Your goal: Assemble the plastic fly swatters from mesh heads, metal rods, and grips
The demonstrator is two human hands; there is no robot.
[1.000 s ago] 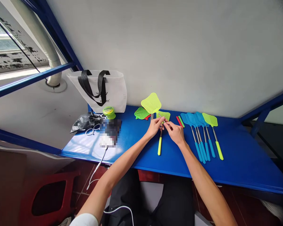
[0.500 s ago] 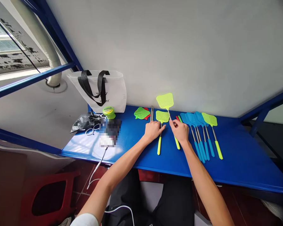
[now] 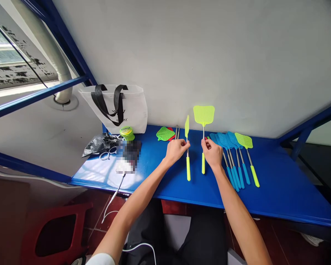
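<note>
Our left hand (image 3: 176, 152) was closed, its fingers (image 3: 185, 145) curled around the steel shaft of a lime-yellow fly swatter (image 3: 188, 168). The swatter stood nearly upright, with its mesh head turned edge-on to us and its yellow grip reaching down below our fingers over the blue table (image 3: 267, 191). Our right hand (image 3: 212, 154) was also closed, pinching the shaft of a second lime-yellow fly swatter (image 3: 203, 115), whose broad mesh head faced us against the white wall (image 3: 198, 55). The two swatters stood side by side, a little apart, and we could not tell whether their grips touched the tabletop. Just beside our right hand lay a fanned row of blue fly swatters (image 3: 231, 141), with a third lime-yellow swatter (image 3: 254, 176) at its far end. Left of our left hand lay a green swatter head (image 3: 165, 133), a red piece (image 3: 171, 129) partly under it and two metal rods (image 3: 177, 131). Farther left were a spool of line (image 3: 127, 133), scissors (image 3: 106, 156), a black plastic bag (image 3: 99, 143) and a white tote bag (image 3: 118, 110) with black handles.
</note>
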